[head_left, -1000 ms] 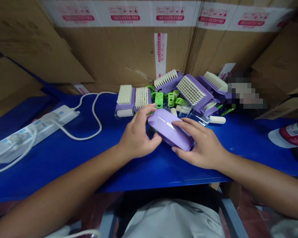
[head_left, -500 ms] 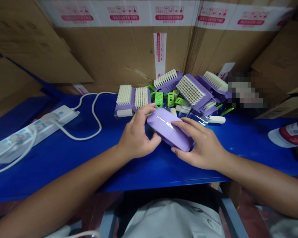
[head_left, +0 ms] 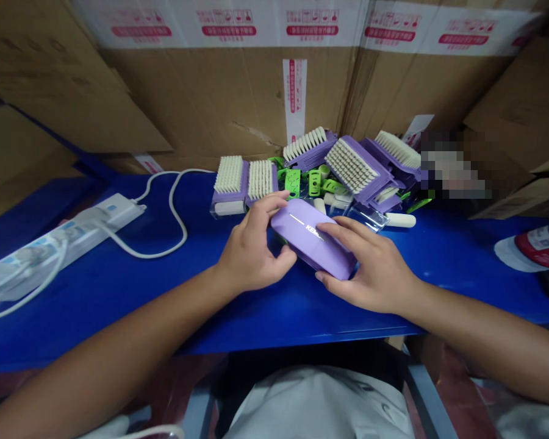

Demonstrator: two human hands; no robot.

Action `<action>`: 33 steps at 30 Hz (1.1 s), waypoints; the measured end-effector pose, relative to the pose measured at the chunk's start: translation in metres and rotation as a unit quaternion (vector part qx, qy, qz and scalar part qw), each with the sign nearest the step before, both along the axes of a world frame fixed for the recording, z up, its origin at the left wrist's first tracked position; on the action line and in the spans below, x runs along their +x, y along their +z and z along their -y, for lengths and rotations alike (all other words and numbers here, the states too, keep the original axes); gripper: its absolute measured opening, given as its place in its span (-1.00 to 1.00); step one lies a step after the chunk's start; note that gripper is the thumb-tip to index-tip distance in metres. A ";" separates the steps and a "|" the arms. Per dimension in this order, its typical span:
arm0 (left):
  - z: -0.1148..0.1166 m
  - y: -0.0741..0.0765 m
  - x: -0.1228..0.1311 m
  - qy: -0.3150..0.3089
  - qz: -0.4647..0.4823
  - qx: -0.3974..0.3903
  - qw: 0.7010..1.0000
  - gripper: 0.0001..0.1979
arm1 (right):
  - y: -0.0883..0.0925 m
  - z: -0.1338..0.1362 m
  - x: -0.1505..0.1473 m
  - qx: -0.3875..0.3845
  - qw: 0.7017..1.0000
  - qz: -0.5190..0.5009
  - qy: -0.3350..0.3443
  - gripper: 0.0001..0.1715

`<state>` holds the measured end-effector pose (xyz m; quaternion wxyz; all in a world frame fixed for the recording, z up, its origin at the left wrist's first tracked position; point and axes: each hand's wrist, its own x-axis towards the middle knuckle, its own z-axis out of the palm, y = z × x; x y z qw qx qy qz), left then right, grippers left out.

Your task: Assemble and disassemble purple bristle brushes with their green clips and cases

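Fingers of our left hand (head_left: 252, 247) and right hand (head_left: 379, 268), partly spread, clasp opposite ends of the purple case (head_left: 308, 235) over the worktop (head_left: 201, 320), on our side of the bristled brushes (head_left: 353, 169). Since a second ago almost nothing has shifted; we judge the grip steady.

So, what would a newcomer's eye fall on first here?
Probably the glossy purple casing with white lettering, held between the left hand and the right hand. Behind it lies a pile of purple bristle brushes and green plastic pieces, before a cardboard box. To the left, a white power strip stands out on the blue tabletop.
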<state>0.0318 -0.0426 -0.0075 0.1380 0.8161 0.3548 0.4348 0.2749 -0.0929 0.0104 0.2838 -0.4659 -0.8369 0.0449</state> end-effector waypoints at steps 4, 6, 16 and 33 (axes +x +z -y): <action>-0.008 -0.002 -0.006 -0.069 0.044 -0.027 0.996 -0.25 | 0.001 -0.002 0.003 -0.007 1.000 -0.010 0.003 -0.22; -0.012 -0.002 -0.008 -0.080 0.061 -0.043 0.994 -0.25 | 0.001 -0.002 0.003 -0.009 1.000 -0.017 0.007 -0.22; -0.017 0.008 -0.013 -0.092 -0.021 -0.075 0.993 -0.15 | 0.003 -0.011 0.010 0.073 0.994 -0.001 0.087 -0.24; -0.018 0.022 -0.019 -0.215 -0.047 0.147 0.964 -0.21 | 0.007 -0.019 0.016 0.158 0.982 0.041 0.096 -0.28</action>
